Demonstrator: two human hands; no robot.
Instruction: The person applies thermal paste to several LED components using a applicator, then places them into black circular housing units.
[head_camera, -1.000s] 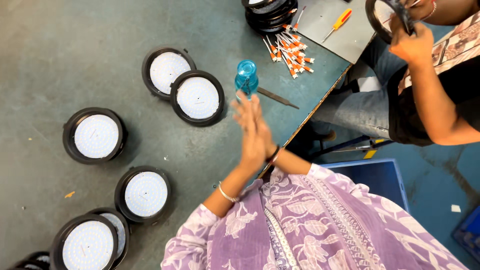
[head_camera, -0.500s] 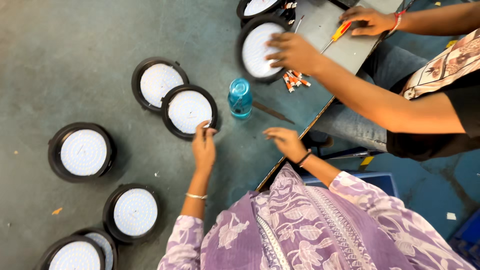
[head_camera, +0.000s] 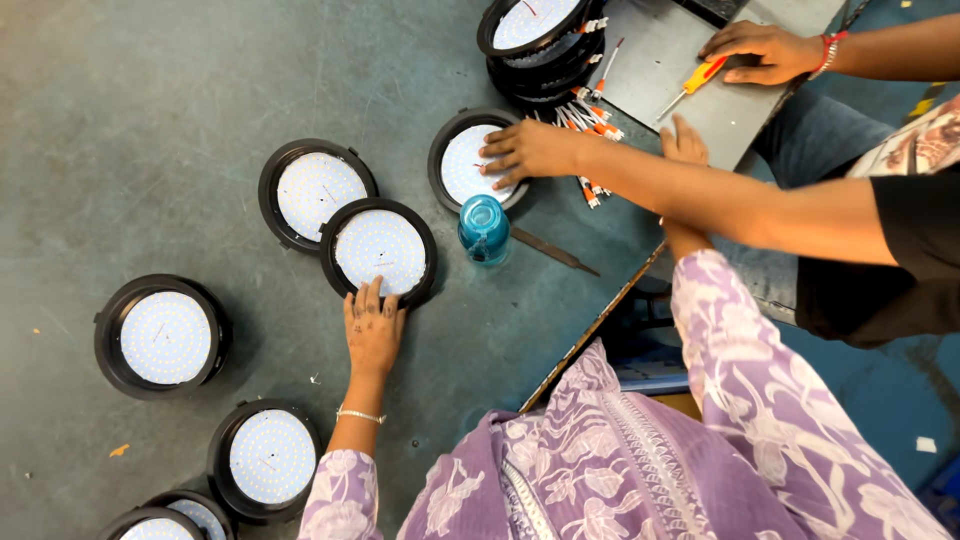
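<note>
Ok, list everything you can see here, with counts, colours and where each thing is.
round lamps: six loose plus a stack at top, black rims, white faces, on the table
water bottle: one, blue, centre
file: one, dark, right of bottle
wire leads: a bunch, white and orange, below the stack
screwdriver: one, orange handle, on the grey plate
co-worker's hands: two, one on a lamp, one by the screwdriver
left hand: open, fingertips on the central lamp's rim
right hand: on the grey plate's edge, mostly hidden
</note>
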